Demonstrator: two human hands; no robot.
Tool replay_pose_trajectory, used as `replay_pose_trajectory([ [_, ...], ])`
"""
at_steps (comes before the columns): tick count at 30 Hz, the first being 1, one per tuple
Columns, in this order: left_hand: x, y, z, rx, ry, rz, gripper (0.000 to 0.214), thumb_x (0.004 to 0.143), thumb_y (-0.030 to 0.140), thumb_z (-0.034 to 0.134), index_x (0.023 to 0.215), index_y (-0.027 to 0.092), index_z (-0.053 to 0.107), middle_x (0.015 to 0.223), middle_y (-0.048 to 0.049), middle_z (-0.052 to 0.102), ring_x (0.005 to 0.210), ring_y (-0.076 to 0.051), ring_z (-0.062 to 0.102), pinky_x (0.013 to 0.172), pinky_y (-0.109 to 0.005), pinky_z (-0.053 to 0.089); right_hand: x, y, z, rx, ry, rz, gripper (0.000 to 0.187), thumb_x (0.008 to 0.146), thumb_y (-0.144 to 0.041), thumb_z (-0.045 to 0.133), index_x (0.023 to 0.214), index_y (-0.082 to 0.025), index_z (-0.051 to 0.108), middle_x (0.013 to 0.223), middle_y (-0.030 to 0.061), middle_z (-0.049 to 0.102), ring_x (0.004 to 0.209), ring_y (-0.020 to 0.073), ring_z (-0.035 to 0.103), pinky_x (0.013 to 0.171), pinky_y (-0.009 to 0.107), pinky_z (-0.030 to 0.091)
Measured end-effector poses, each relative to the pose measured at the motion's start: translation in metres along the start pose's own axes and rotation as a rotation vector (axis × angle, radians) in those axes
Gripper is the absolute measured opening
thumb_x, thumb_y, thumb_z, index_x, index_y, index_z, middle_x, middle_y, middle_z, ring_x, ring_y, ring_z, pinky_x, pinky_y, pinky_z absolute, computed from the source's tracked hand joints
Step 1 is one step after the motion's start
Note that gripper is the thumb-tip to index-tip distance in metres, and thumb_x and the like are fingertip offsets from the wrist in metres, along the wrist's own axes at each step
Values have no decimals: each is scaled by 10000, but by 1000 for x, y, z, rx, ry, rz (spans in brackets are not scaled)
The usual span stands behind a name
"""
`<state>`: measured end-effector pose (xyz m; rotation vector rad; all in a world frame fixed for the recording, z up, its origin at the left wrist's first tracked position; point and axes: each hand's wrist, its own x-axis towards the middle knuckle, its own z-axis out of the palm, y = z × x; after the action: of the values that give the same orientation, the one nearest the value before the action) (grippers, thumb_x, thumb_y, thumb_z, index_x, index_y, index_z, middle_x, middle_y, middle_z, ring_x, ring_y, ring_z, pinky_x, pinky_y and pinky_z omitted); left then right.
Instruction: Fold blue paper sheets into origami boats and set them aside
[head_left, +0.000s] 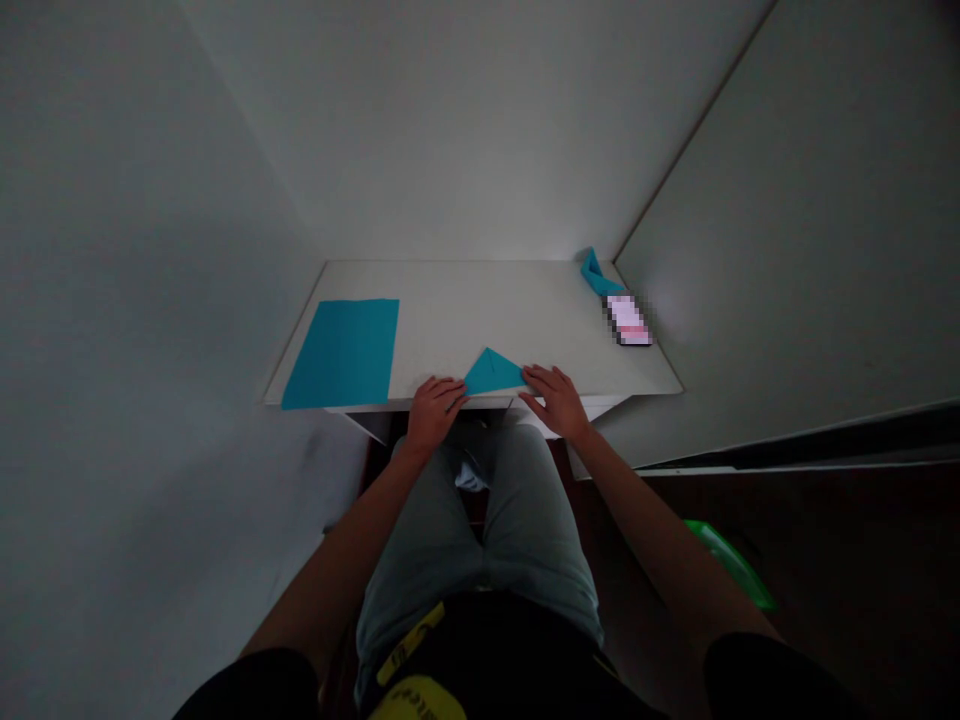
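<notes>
- Two hands apart: left hand (pixel 435 412), right hand (pixel 553 400), neither gripping
- One blue paper triangle (pixel 491 374) between, long edge crosswise, tip away, touching both

Your left hand (pixel 435 415) and right hand (pixel 553 402) rest flat on either side of a folded teal paper triangle (pixel 491 374), fingers touching its lower corners, at the near edge of the white table (pixel 480 310); a flat teal paper sheet (pixel 341 353) lies at left; a folded teal paper piece (pixel 596 272) sits in the far right corner, just beside a pixelated phone (pixel 627 320).
</notes>
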<state>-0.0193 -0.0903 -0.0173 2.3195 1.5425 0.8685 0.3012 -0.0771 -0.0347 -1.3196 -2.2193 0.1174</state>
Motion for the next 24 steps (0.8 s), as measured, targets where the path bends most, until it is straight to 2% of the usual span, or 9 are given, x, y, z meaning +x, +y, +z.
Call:
replay_pose_trajectory([
  [4, -1, 2, -10, 41, -58, 18, 244, 1097, 309, 637, 1214, 320, 850, 1325, -41, 834, 1310, -295, 726, 1175, -567, 533, -3, -1, -1, 64, 39, 0, 448, 1104, -521, 606, 1445, -260, 733, 1498, 127, 746, 1456, 333, 667, 1296, 649, 438],
  [7, 3, 4, -16, 2, -53, -14, 227, 1097, 351, 637, 1139, 295, 853, 1236, -62, 853, 1202, -300, 746, 1108, -535, 566, -2, -3, -4, 156, 83, 13, 363, 1105, -526, 606, 1248, -258, 804, 1354, 121, 812, 1341, 324, 735, 1256, 605, 495],
  [11, 19, 2, -12, -251, 23, -122, 211, 1085, 355, 625, 1100, 223, 789, 1178, -87, 826, 1100, -249, 760, 1019, -429, 622, 9, -4, -8, 291, 94, 124, 375, 1128, -525, 551, 1080, -259, 811, 1117, 113, 842, 1081, 294, 791, 1010, 491, 634],
  [14, 36, -2, -5, -423, 29, -216, 143, 1039, 312, 670, 1071, 204, 757, 1173, -84, 826, 1080, -234, 776, 978, -403, 643, 20, -2, -6, 279, 96, 188, 394, 1109, -561, 568, 1099, -245, 804, 1114, 123, 836, 1041, 306, 782, 970, 490, 620],
  [17, 50, -7, -3, -474, -32, -245, 100, 963, 277, 774, 1034, 207, 769, 1152, -77, 838, 1069, -237, 787, 1001, -412, 649, 26, 2, -3, 221, 42, 150, 391, 1052, -584, 667, 1181, -240, 801, 1180, 130, 835, 1094, 337, 767, 1007, 518, 586],
  [21, 57, -15, -5, -480, -63, -246, 236, 866, 217, 888, 1083, 200, 798, 1175, -85, 839, 1048, -240, 804, 1014, -420, 660, 23, 5, -3, 195, 5, 136, 391, 1049, -533, 686, 1296, -247, 789, 1238, 126, 832, 1130, 351, 758, 1026, 534, 569],
  [24, 56, -19, -5, -484, -72, -223, 286, 851, 218, 912, 1119, 199, 815, 1184, -88, 840, 1056, -246, 810, 1007, -420, 671, 21, 4, -3, 191, 9, 139, 378, 1057, -506, 684, 1309, -245, 792, 1248, 121, 833, 1128, 343, 761, 1034, 526, 567],
])
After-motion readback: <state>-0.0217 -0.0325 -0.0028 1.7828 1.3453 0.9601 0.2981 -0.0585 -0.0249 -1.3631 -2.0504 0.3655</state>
